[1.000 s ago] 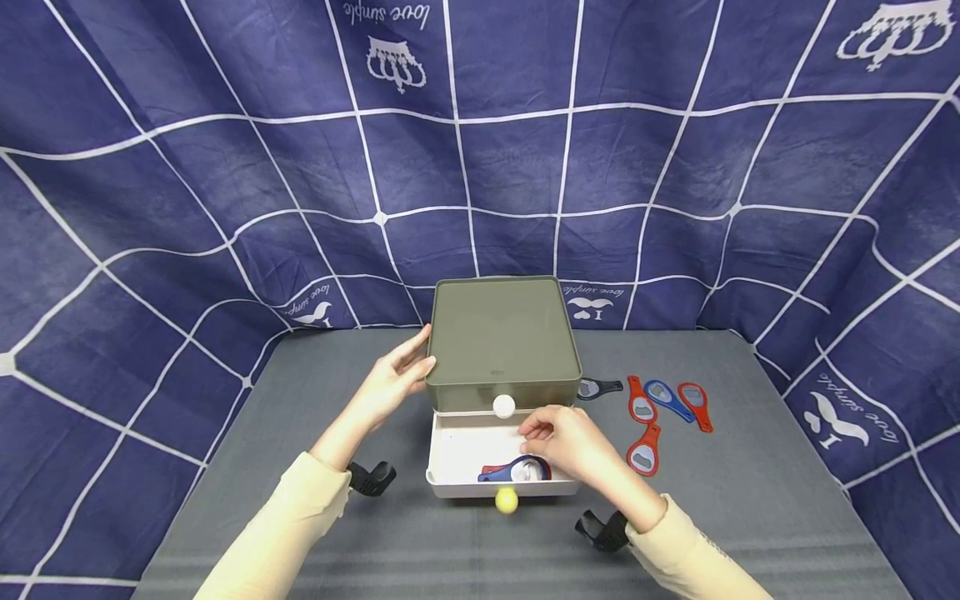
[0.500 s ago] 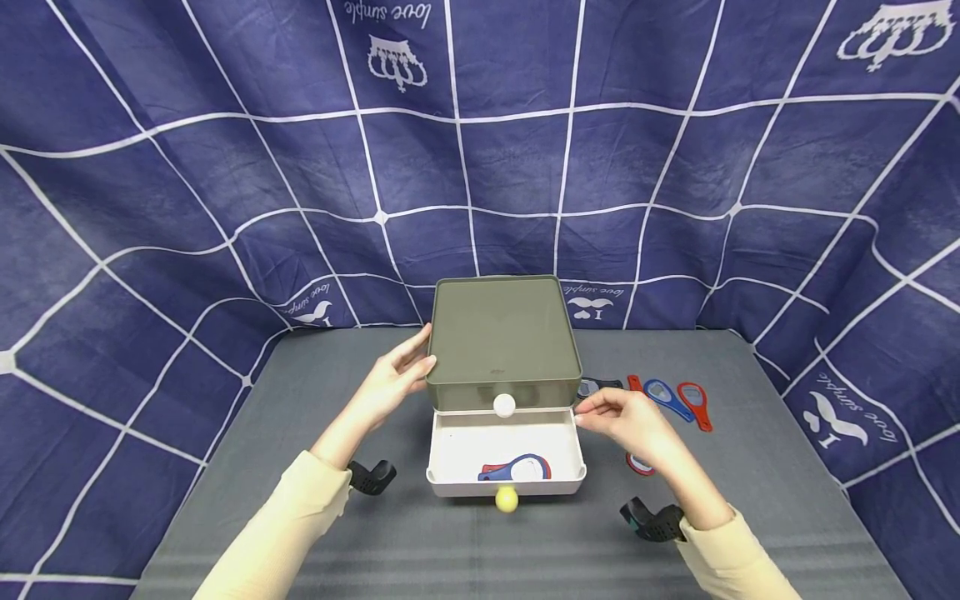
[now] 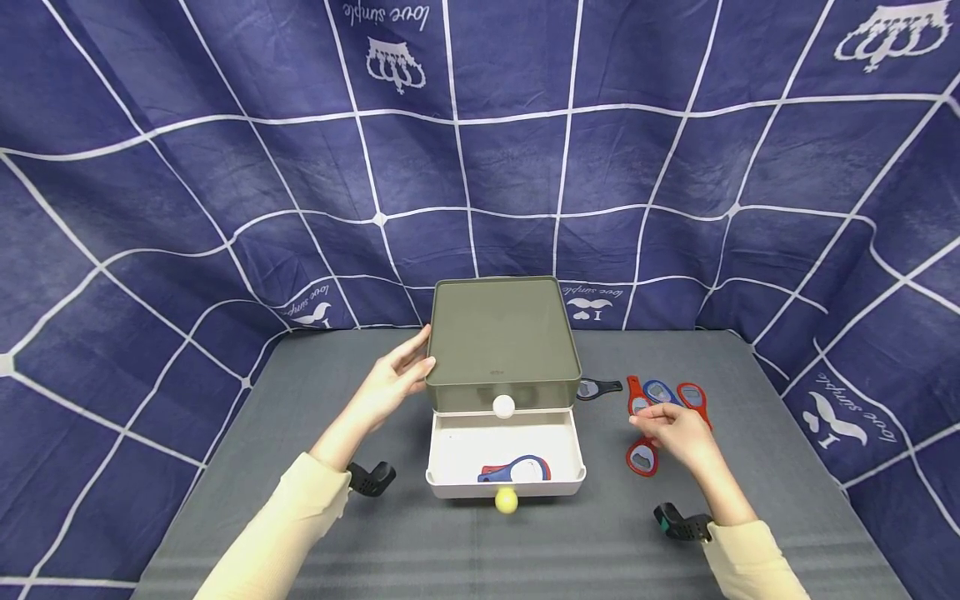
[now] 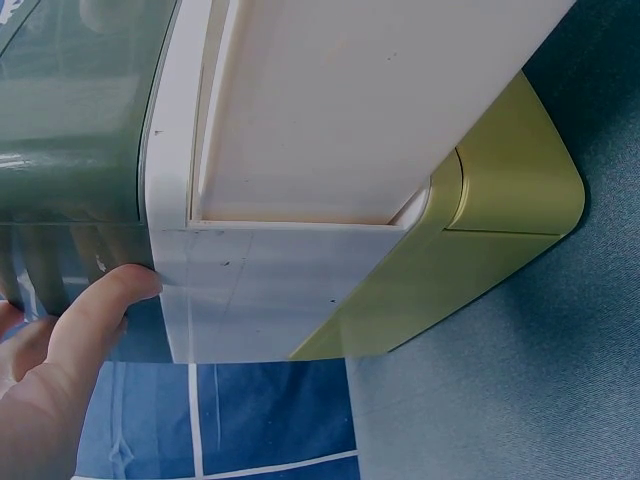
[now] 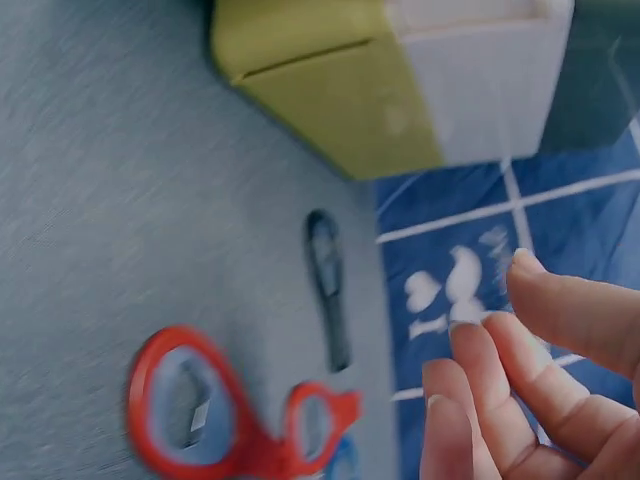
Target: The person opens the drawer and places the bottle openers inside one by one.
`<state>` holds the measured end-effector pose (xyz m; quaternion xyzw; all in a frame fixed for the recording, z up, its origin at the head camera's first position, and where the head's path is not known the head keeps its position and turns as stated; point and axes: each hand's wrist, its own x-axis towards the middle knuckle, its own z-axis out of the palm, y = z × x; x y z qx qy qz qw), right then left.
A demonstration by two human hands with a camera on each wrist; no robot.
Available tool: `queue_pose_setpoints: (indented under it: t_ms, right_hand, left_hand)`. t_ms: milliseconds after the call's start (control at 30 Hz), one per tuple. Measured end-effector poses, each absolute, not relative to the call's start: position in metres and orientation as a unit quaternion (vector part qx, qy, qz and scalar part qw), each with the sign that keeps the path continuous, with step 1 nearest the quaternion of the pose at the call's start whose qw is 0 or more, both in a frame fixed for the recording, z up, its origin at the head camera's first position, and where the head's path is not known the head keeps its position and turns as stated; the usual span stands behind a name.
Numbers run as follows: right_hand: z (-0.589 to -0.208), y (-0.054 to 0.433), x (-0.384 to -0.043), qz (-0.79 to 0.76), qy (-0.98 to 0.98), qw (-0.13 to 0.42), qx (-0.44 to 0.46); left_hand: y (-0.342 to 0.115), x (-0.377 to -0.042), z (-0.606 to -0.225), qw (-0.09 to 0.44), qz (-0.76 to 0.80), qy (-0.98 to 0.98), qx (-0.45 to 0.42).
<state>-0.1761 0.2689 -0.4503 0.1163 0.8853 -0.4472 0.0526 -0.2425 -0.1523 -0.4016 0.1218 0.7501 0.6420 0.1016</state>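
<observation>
In the head view, my left hand (image 3: 390,379) rests against the left side of a green-topped drawer box (image 3: 502,333), thumb near its front corner. The left wrist view shows that thumb (image 4: 105,310) on the box's edge. The white lower drawer (image 3: 465,433) is pulled out. Inside lie a blue bottle opener (image 3: 495,473) and a red one, partly covered. My right hand (image 3: 682,437) holds nothing, fingers bent loosely, over the bottle openers on the table. Nearest are a red opener (image 3: 642,461), partly hidden by the hand, and another red opener (image 3: 634,388).
A blue opener (image 3: 657,391), a red opener (image 3: 692,396) and a black opener (image 3: 600,387) also lie right of the box. A yellow knob (image 3: 506,500) juts from the drawer front; a white knob (image 3: 503,407) is above it. A blue curtain (image 3: 510,167) hangs behind the grey table.
My right hand has moved from above the drawer rightward, past the box's corner, to the loose openers. The left hand and the drawer's contents look unchanged.
</observation>
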Motion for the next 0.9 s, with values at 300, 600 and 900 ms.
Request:
queue_pose_setpoints:
  t_ms: [300, 600, 900]
  right_hand:
    - [-0.488, 0.282, -0.176, -0.401, 0.899, 0.020, 0.175]
    - [-0.506, 0.275, -0.171, -0.339, 0.915, 0.013, 0.218]
    - [-0.512, 0.265, -0.171, -0.308, 0.920, 0.007, 0.241]
  left_hand:
    - [-0.152, -0.243, -0.402, 0.099, 0.641, 0.752, 0.120]
    - [-0.151, -0.241, -0.401, 0.098, 0.641, 0.752, 0.120]
    - [-0.151, -0.241, -0.400, 0.100, 0.640, 0.752, 0.121]
